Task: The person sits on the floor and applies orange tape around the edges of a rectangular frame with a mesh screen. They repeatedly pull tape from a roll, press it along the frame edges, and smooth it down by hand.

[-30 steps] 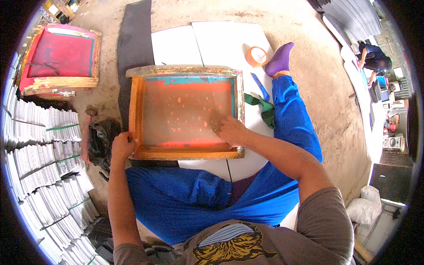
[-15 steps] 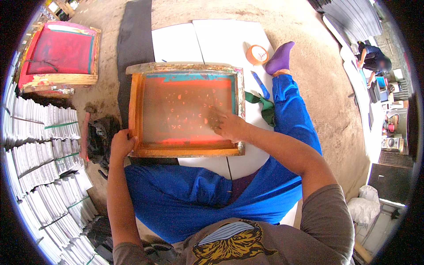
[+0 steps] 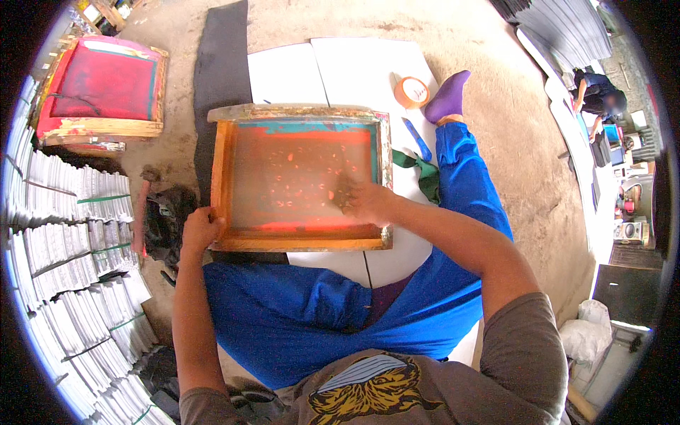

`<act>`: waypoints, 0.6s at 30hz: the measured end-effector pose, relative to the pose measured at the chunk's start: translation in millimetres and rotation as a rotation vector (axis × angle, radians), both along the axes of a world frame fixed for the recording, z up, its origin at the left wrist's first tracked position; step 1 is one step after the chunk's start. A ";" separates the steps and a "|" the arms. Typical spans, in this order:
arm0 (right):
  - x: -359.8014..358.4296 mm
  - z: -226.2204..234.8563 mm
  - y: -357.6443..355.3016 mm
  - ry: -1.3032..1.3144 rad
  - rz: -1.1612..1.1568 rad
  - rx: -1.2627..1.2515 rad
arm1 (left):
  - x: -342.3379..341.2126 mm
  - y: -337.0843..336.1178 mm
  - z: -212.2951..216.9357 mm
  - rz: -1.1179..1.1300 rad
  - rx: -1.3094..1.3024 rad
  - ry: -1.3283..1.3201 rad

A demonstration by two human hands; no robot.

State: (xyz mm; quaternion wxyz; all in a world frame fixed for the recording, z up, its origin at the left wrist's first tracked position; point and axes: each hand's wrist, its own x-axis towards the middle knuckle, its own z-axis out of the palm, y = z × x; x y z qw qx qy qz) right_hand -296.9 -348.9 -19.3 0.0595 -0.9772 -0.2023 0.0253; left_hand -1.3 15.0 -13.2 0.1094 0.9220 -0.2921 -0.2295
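A wooden-framed printing screen [image 3: 304, 243] lies flat between my legs, its mesh smeared orange with turquoise along the far and right edges. Small pale shapes dot the middle of the mesh. My left hand [image 3: 203, 228] is closed around the frame's left bar near the close corner. Over the right part of the mesh, my right hand [image 3: 372, 203] presses a dark brownish wad [image 3: 345, 193], perhaps a rag, against the surface. Motion blurs that wad and the fingertips.
White boards [image 3: 375, 67] and a black strip [image 3: 222, 78] lie under the screen. Beyond are an orange tape roll [image 3: 411, 93], a blue cutter [image 3: 418, 139] and green cloth [image 3: 427, 178]. A red screen [image 3: 106, 81], paper stacks [image 3: 78, 241] and black plastic [image 3: 170, 219] stand left. A person [image 3: 598, 95] works far right.
My right hand and the wad remain on almost the same patch of mesh, with only a slight shift. My left hand keeps its hold on the frame. The whole view has shifted a little.
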 end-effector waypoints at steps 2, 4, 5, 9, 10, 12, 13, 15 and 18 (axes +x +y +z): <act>-3.5 -3.4 -10.8 0.320 -0.257 0.207 | -7.7 -7.3 12.1 0.057 0.002 0.086; 13.0 48.3 -15.3 0.584 -0.360 0.075 | -23.8 -5.9 26.1 0.033 0.074 -0.190; 18.5 74.7 -17.5 0.704 -0.383 -0.074 | -34.3 -9.0 33.0 0.016 0.108 -0.328; 4.4 44.0 -46.7 0.270 -0.785 -0.095 | -83.1 -5.9 -1.8 -0.049 0.016 0.115; 5.9 30.5 -56.7 0.170 -0.863 -0.093 | -94.6 -9.9 -10.3 0.055 -0.166 0.429; 13.2 27.2 -70.9 0.093 -0.964 -0.105 | -139.3 -34.7 0.2 0.595 -0.420 1.096; 23.0 26.5 -73.5 0.067 -0.998 -0.060 | -154.8 -35.5 -7.1 0.768 -0.582 1.155; 37.8 17.7 -81.7 0.028 -1.075 0.023 | -178.4 -36.2 -28.7 1.014 -0.763 1.194; 54.0 4.4 -97.6 0.060 -1.051 0.016 | -196.2 -51.2 -46.2 1.243 -0.817 1.115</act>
